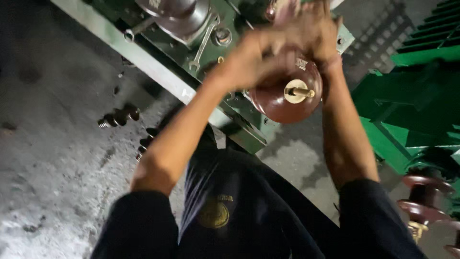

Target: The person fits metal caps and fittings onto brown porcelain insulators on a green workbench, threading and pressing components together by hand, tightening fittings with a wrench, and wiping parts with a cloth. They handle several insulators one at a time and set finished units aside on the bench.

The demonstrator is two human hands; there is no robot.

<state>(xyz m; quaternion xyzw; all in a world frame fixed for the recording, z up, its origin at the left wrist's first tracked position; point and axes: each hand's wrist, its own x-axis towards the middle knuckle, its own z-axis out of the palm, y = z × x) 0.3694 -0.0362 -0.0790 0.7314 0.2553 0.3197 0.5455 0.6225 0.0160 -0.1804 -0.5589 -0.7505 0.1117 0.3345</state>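
Both hands, the left hand [254, 60] and the right hand [314, 33], grip the brown insulator [280, 103] at 1 o'clock, over the green metal top [158, 48]. A spanner [201, 48] lies at 11 o'clock.

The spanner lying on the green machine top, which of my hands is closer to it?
Left. The left hand is just right of the spanner; the right hand is farther right, above the brown insulator.
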